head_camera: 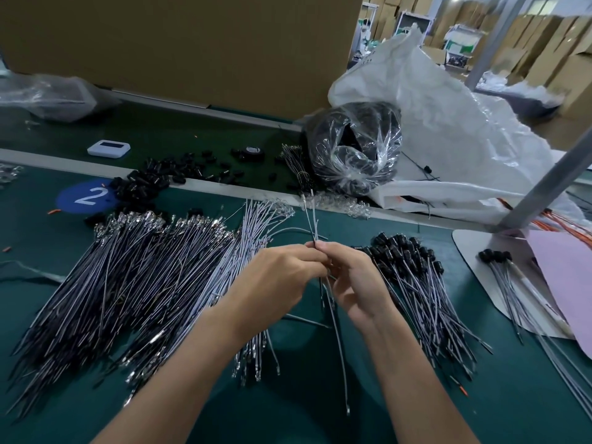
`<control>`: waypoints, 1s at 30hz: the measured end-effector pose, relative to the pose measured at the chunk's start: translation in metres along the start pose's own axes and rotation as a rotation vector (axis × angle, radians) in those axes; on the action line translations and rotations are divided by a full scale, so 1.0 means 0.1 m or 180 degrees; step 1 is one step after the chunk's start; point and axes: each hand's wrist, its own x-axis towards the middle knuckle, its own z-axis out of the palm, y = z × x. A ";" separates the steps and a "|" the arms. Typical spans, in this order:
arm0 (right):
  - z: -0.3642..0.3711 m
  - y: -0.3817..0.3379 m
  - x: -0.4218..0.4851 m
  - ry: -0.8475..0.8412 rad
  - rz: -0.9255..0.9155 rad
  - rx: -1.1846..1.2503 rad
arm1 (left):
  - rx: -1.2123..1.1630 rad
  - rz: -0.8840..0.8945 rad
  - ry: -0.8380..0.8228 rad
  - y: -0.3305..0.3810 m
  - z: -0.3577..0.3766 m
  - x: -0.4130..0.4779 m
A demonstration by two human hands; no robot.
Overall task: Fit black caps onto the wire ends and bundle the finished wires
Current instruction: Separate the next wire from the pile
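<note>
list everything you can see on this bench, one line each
uncapped wires: one large pile, grey-black, left side
capped wires: one pile, grey with black caps, right side
blue sticker: one, blue with white 2, far left
loose black caps: many, black, by the blue sticker
clear bag: one, holding black parts, far centre
white sack: one, white, far right
cardboard panel: one, brown, at the back
held wires: a few, grey, pinched at centre
left hand: one, pinches held wires
right hand: one, pinches held wires
</note>
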 end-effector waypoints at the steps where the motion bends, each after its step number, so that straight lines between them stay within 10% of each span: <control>1: 0.00 0.00 0.00 0.0016 -0.0034 -0.0026 | -0.0011 -0.0034 -0.0017 0.00 0.00 0.00; 8: 0.00 0.02 0.01 0.0668 -0.0616 -0.0250 | -0.1375 -0.0936 0.0599 0.02 -0.29 0.08; 15: 0.00 0.09 0.02 0.1011 -0.1074 -0.1171 | 0.1260 -0.2994 -0.0062 -1.14 -0.65 0.24; 23: -0.01 0.09 0.01 0.0992 -0.1228 -0.1362 | 0.0920 -0.3539 -0.0779 -1.65 -0.55 0.18; 27: -0.01 0.07 0.00 0.1013 -0.1240 -0.1354 | 0.0487 -0.2934 0.0185 -1.53 -0.51 0.22; 30: -0.01 0.07 0.01 0.1014 -0.1263 -0.1499 | -0.1422 -0.3100 0.1333 -1.16 -0.48 0.28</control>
